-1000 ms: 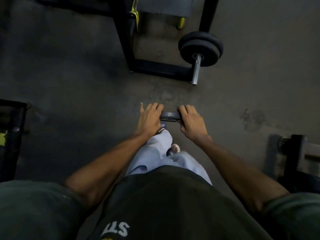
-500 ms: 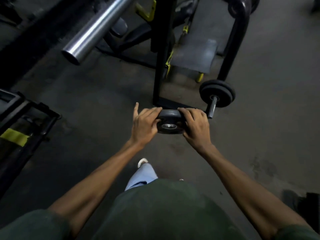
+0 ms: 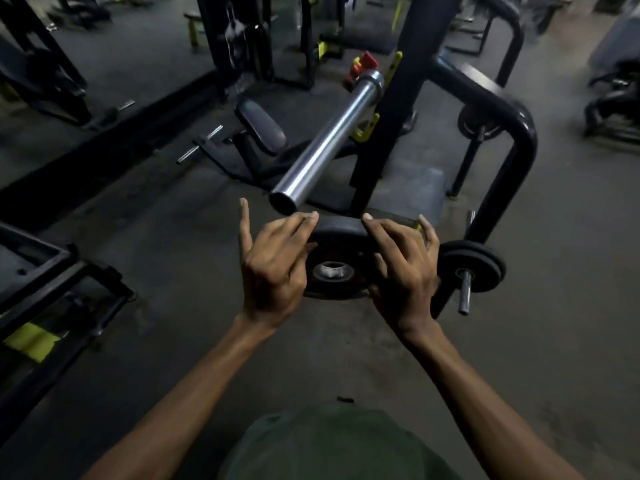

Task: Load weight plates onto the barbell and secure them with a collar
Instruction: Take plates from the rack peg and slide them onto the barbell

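Two hands grip one black weight plate point(image 3: 337, 233) by its rim, left hand point(image 3: 273, 261) and right hand point(image 3: 403, 271) on opposite sides, fingers curled over. It hangs just below the open end of the barbell sleeve point(image 3: 329, 143); a red collar point(image 3: 363, 65) sits at the sleeve's far end.

Barbell sleeve point(image 3: 329, 143): polished metal, bright and smooth, mirror-like streaks along it. Weight plate point(image 3: 337, 233): matt black, rubbery-looking rim; shiny metal ring at its hub. Rack frame point(image 3: 408, 109): black painted metal, dull sheen. Floor point(image 3: 173, 271): dark, matt, scuffed, blotchy. Bench pad point(image 3: 261, 124): black padded vinyl, slight gloss.
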